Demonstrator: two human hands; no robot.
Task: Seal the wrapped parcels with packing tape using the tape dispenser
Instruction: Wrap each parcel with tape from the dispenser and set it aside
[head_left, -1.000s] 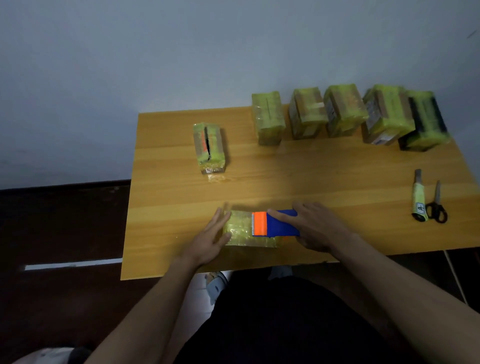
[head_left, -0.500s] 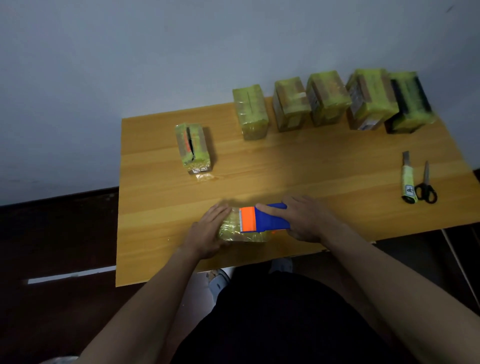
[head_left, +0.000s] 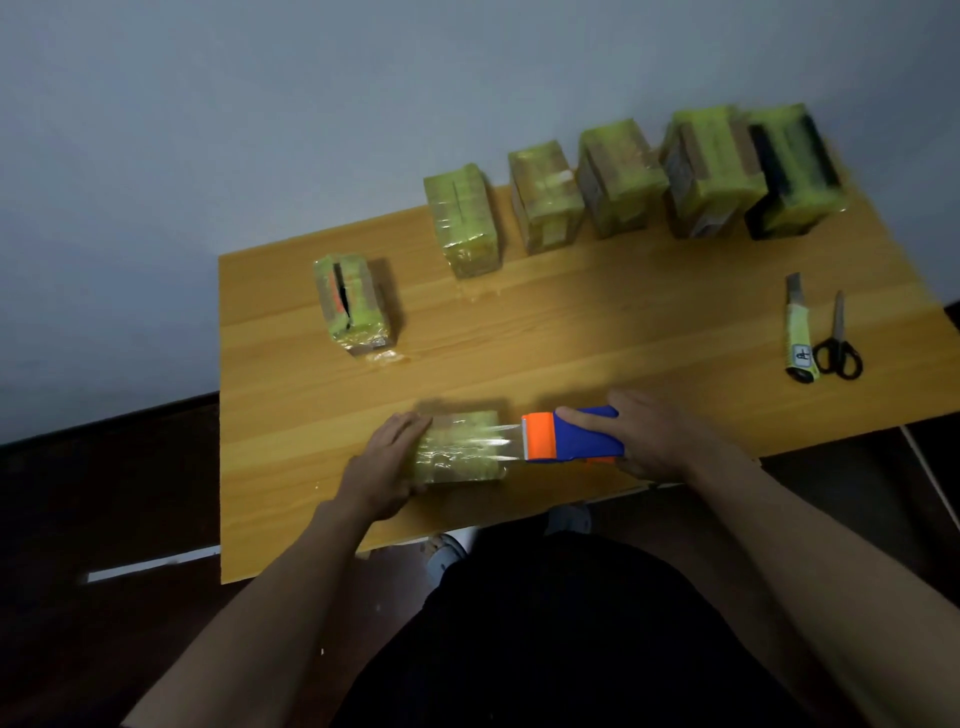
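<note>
A: Parcel (head_left: 460, 448) near the front edge of the table (head_left: 597, 332), lying flat, wrapped in yellow-green film. Clear tape (head_left: 506, 441) stretched from its top to the tape dispenser (head_left: 571, 434), just right of the parcel and off its end.

B: Hands?

A: Left hand (head_left: 387, 467) cupped round the parcel's left end, fingers curled over the top, bracing. Right hand (head_left: 657, 439) wrapped round the dispenser's blue body, index finger laid along the top toward the orange head.

B: Stage, at a guess?

A: Strip run across the top, not yet cut, by the look of the taut span. Probably next: down over the right end, then tear against the blade.

B: Risks?

A: Parcel dragged rightward if the left grip slackens while the tape is under pull. Wrinkles or a skewed strip if the dispenser twists off the parcel's long axis. Loose span folding onto itself if tension drops before pressing down. Ragged tear, or none, if the blade meets the tape at a shallow angle.

B: Anything else about?

A: Beyond the parcel, one wrapped box (head_left: 353, 306) to the far left with a dark slit on top; five more (head_left: 628, 182) in a row along the wall. Far right of the parcel, a utility knife (head_left: 800, 338) beside black scissors (head_left: 837, 343), well apart from the work.
</note>
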